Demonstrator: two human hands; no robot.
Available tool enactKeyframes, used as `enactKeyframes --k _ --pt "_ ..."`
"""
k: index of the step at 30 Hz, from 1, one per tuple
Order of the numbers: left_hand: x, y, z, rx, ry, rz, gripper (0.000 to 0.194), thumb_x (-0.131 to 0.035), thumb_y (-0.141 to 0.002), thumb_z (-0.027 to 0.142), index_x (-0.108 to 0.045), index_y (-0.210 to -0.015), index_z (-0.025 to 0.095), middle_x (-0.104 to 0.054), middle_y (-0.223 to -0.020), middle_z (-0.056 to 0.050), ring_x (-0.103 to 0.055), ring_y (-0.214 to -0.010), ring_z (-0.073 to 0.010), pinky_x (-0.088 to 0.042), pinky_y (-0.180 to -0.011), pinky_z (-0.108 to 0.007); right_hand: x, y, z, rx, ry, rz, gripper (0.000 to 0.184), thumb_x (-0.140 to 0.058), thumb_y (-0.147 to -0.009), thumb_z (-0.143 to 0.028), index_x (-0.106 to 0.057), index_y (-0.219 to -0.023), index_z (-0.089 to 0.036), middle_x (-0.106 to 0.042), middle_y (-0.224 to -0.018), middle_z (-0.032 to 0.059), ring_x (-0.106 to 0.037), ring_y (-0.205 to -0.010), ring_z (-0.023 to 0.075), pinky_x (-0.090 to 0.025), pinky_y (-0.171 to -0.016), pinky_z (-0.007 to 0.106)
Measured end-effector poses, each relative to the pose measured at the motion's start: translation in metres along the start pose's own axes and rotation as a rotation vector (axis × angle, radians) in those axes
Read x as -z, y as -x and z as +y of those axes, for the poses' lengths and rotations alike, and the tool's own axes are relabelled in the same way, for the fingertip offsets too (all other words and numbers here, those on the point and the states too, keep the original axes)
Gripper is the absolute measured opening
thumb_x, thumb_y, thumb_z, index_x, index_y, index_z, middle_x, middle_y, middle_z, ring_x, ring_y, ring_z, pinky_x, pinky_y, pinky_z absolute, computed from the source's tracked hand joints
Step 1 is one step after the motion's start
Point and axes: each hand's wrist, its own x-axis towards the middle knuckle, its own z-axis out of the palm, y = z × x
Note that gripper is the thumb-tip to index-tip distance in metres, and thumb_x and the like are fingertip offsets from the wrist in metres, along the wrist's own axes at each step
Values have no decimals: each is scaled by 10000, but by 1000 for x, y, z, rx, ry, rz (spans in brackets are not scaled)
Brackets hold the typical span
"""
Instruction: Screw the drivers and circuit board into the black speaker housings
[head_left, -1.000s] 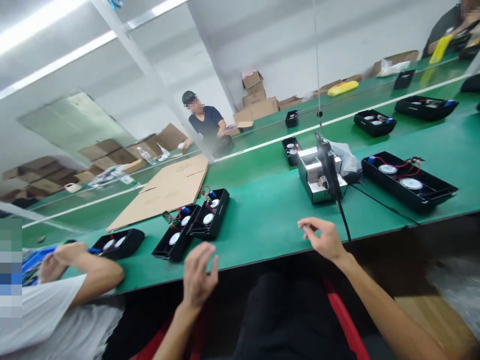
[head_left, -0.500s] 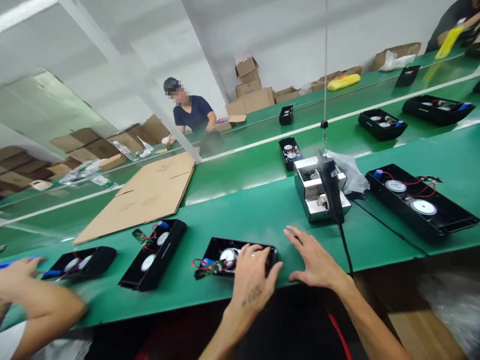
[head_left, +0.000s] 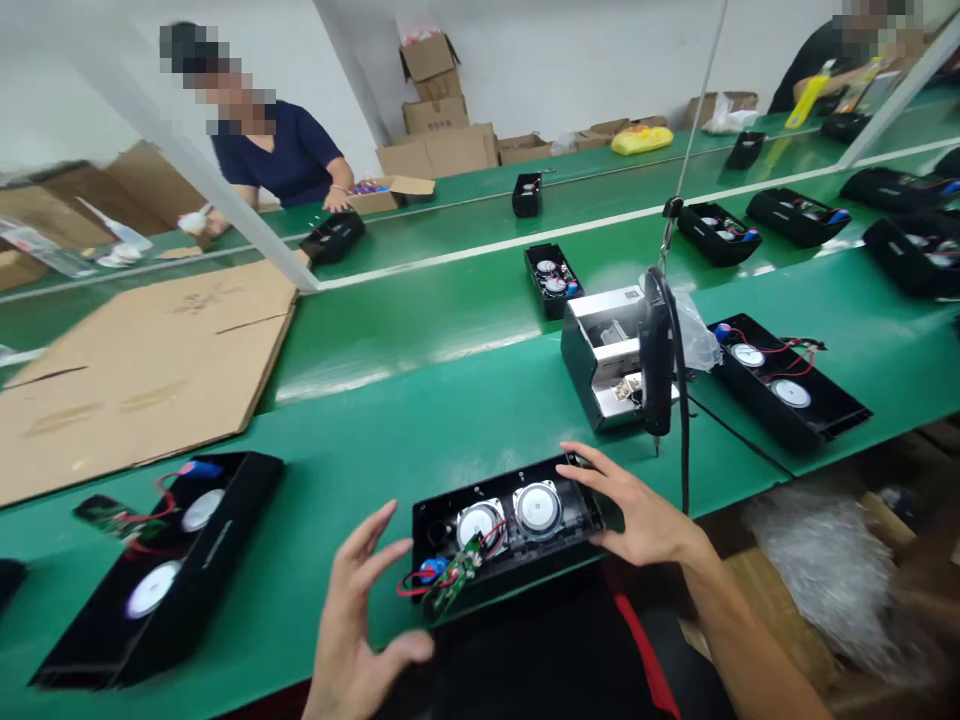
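A black speaker housing (head_left: 510, 575) lies at the near table edge, its open side up. Inside it are two round speakers (head_left: 538, 508), a blue cylindrical part (head_left: 433, 570), red wires and a green circuit board (head_left: 457, 578) hanging at the left front corner. My right hand (head_left: 637, 510) grips the housing's right end, fingers over the far edge and thumb at the near side. Just off the left end, my left hand (head_left: 367, 590) is open, thumb and fingers spread, with nothing in it.
A black electric screwdriver (head_left: 657, 360) hangs before a silver-black box (head_left: 589, 375). Similar housings lie left (head_left: 225, 560) and right (head_left: 814, 405). Cardboard (head_left: 165, 350) covers the back left. Across the belt (head_left: 390, 310), a person (head_left: 289, 150) works; another is at the far right.
My left hand has moved off the housing to its left side. My right hand has come onto its right end. The housing has turned slightly, and the view has shifted.
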Motion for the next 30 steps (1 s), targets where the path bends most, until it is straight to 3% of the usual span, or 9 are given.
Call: enactKeyframes --k 3,5,7,13,18,21,23,25,30 --pt "-12 7 -7 -93 203 -146 408 -767 -908 609 -712 -1174 305 -539 -1621 -110 -509 -1530 -379 -568 -1157 -558 1 10 11 13 -99 128 790 -764 -858 -210 -506 -1589 -366 -345 -1763 105 -411 -1593 370 -367 -1284 620" --pt "-17 9 -10 -89 237 -124 153 -739 -976 380 -723 -1103 295 -603 -1547 -81 -536 -1515 -338 -577 -1155 -514 -5 17 17 33 -150 241 685 -813 -878 -351 -588 -1525 -345 -498 -1654 124 -502 -1516 376 -399 -1256 598" --pt "-20 9 -14 -72 240 -103 116 -697 -980 257 -731 -1087 284 -652 -1479 -72 -579 -1479 -310 -602 -1125 -471 -11 21 21 44 -185 329 612 -823 -887 -477 -656 -1457 -330 -618 -1518 129 -593 -1403 365 -486 -1168 539" --pt "-27 0 -17 -93 224 -71 124 -681 -998 331 -759 -1075 271 -758 -1231 -60 -638 -1416 -277 -650 -1042 -402 -11 17 17 15 -224 363 604 -760 -906 -635 -708 -1406 -301 -690 -1400 129 -664 -1251 340 -548 -1032 453" --pt "-31 -16 -5 -291 221 -88 183 -741 -978 291 -753 -1160 277 -769 -827 37 -708 -1305 -232 -470 -1272 -520 -12 19 17 37 -249 426 476 -672 -979 -594 -769 -1315 -271 -752 -1279 130 -708 -1167 338 -590 -973 475" --pt "-28 -23 -1 -373 127 -72 284 -699 -965 141 -764 -1186 307 -791 -853 55 -677 -1360 -235 -304 -1357 -594 -16 12 2 89 -198 650 274 -676 -1017 -391 -793 -1239 -281 -787 -1064 91 -728 -915 272 -611 -792 429" --pt "-24 -27 1 -409 50 -97 357 -646 -959 84 -773 -1194 320 -823 -984 29 -636 -1419 -261 -312 -1350 -616 -16 -2 -20 128 -135 737 251 -648 -1021 -205 -794 -1200 -301 -784 -960 53 -716 -834 236 -601 -768 412" --pt "-22 -30 4 -393 43 -124 428 -628 -930 23 -770 -1209 316 -826 -1083 5 -661 -1388 -272 -393 -1310 -616 -16 -24 -46 160 -67 626 329 -622 -1011 -99 -783 -1220 -296 -806 -1017 51 -744 -906 227 -608 -829 408" --pt "-29 -31 16 -318 129 36 358 -669 -916 0 -762 -1121 279 -810 -1044 19 -788 -1119 -197 -560 -1188 -493 -17 -82 -93 106 88 -109 254 -643 -1070 -268 -769 -1278 -192 -835 -1150 99 -762 -1043 238 -583 -988 408"
